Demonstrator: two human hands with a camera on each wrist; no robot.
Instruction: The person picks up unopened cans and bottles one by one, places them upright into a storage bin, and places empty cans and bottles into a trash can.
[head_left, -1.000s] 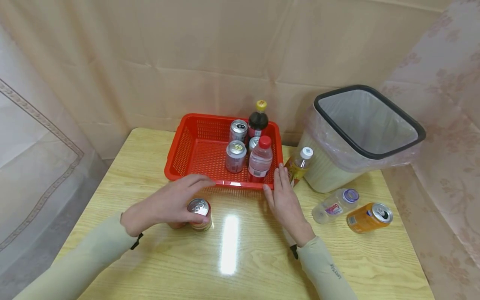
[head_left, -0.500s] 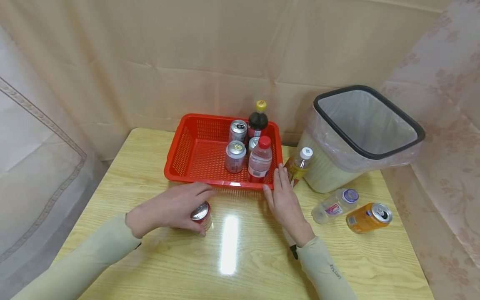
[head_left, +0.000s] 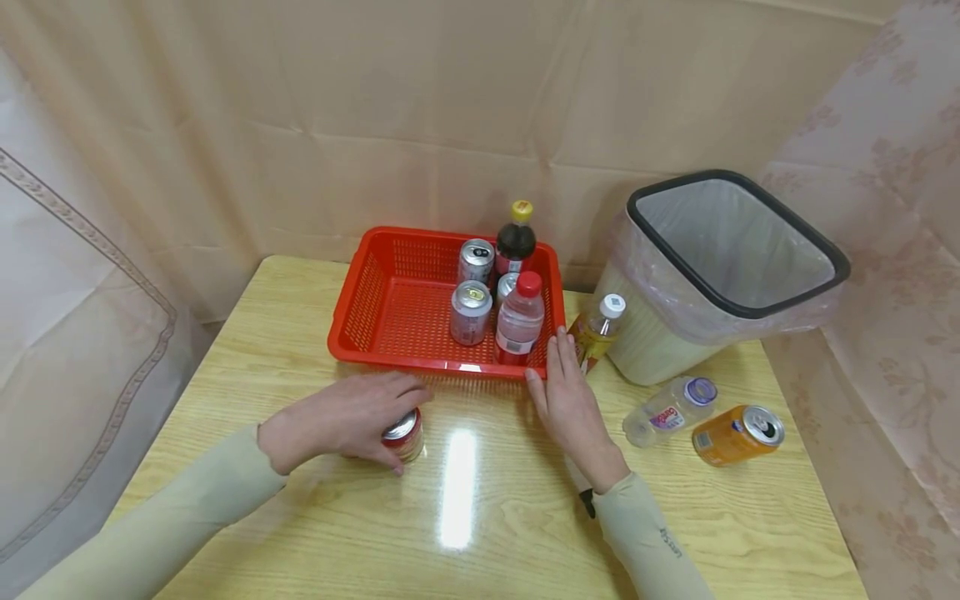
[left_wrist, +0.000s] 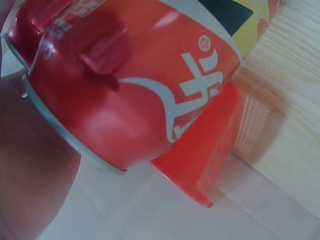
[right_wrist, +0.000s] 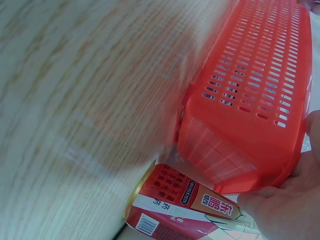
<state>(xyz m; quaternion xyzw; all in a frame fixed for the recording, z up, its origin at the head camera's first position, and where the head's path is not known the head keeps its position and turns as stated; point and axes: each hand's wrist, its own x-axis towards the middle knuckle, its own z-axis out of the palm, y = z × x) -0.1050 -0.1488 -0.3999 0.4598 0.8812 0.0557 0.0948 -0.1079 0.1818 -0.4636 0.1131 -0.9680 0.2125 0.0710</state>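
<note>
My left hand (head_left: 352,421) curves its thumb and fingers round an upright red can (head_left: 402,433) with a silver top, in front of the basket. A dented red can (left_wrist: 125,80) with white lettering fills much of the left wrist view, near the palm, with a yellow and green surface behind it. I cannot tell whether these are two cans in the grasp. Straight fingers of my right hand (head_left: 570,404) rest at the front right corner of the red plastic basket (head_left: 420,364). Beside it stands a drink bottle (head_left: 596,333) with a white cap and yellow label.
The basket holds several silver cans (head_left: 471,312), a red-capped bottle (head_left: 520,321) and a yellow-capped dark bottle (head_left: 516,242). A lined bin (head_left: 652,333) stands behind right. An uncapped clear bottle (head_left: 667,412) and an orange can (head_left: 738,435) lie on the wooden table (head_left: 510,542).
My left hand has come further over the red can, its thumb moving down in front and covering more of the top. The right hand and basket have stayed put.
</note>
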